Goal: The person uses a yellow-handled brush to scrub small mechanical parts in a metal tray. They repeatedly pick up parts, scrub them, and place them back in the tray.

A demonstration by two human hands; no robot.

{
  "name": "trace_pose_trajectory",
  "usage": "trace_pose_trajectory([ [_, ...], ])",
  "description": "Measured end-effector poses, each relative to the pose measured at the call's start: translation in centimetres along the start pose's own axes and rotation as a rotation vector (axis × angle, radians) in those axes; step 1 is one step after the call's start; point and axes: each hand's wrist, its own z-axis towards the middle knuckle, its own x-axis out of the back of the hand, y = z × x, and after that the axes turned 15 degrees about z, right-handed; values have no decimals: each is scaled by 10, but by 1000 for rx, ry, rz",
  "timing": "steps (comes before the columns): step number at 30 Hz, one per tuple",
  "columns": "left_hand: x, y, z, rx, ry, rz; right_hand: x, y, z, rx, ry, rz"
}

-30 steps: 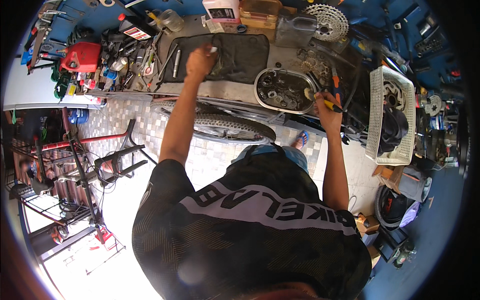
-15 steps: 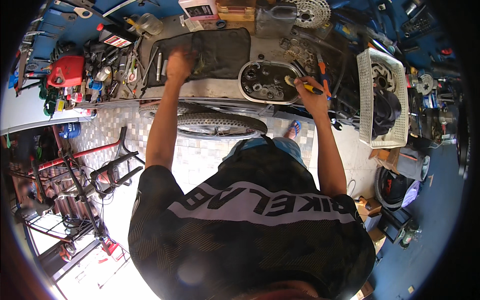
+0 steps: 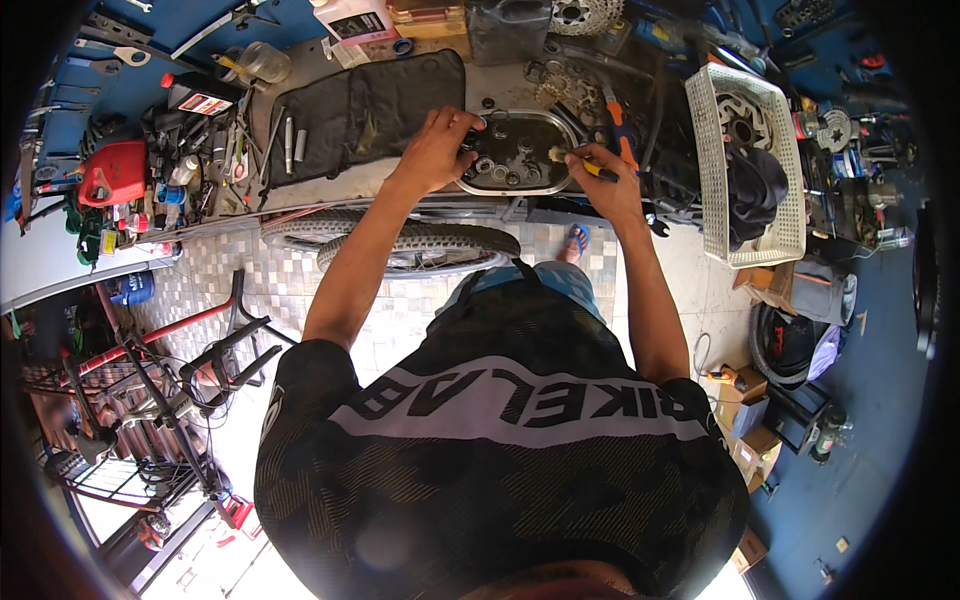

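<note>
- Brush (image 3: 600, 172): in the right hand (image 3: 612, 186), which is closed around its yellow and black handle; its pale bristles point left, over the right end of the tray (image 3: 520, 191).
- Left hand (image 3: 432, 150): at the tray's left end, palm down, fingers bent and reaching over the rim; whether they pinch anything, I cannot tell.
- Tray: oval, metal-rimmed, at the near edge of the bench (image 3: 350, 178), between the two hands; dark liquid lies inside.
- Rings (image 3: 513, 179): several, small, in that liquid, most of them toward the near side.
- Mat (image 3: 370, 115): black, creased, left of the tray; a slim silver rod (image 3: 289, 145) and a short cylinder (image 3: 301, 146) lie on its left part.
- Sprockets (image 3: 562, 85): a loose pile just behind the tray.
- Tool (image 3: 622, 130): orange and blue, right of the tray, beyond the right hand.
- Basket (image 3: 712, 170): white, slatted, farther right, with a disc (image 3: 741, 128) and a dark cloth (image 3: 755, 195) inside.
- Jug (image 3: 350, 20): pink, at the back, behind the mat.
- Can (image 3: 112, 173): red, well apart at the far left.
- Tyre (image 3: 425, 245): knobbly, below the bench's front edge.
</note>
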Motion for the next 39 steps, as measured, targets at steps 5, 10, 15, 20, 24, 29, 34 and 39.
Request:
trace_pose_trajectory([
  [5, -4, 15, -10, -94, -5, 186, -5, -9, 0, -1, -50, -36],
  [10, -15, 19, -10, -58, 80, 179, -12, -12, 4, 28, -100, -19],
  [15, -22, 34, 8, 242, 74, -593, -14, -14, 4, 60, -90, -76],
  [20, -30, 57, 21, 499, 62, -1284, -12, -18, 4, 75, -88, -202],
  [24, -46, 57, 22, 507, 57, -1351, -17, -18, 10, 44, -1, -77],
  [29, -43, 67, 28, 478, 84, -1137, -35, -47, 15, 24, -69, 431],
  [34, -45, 66, 24, 503, 190, -1112, -32, -54, 15, 140, -1, 298],
  [39, -35, 74, 26, 479, 213, -889, -40, -56, 16, 141, 86, 86],
])
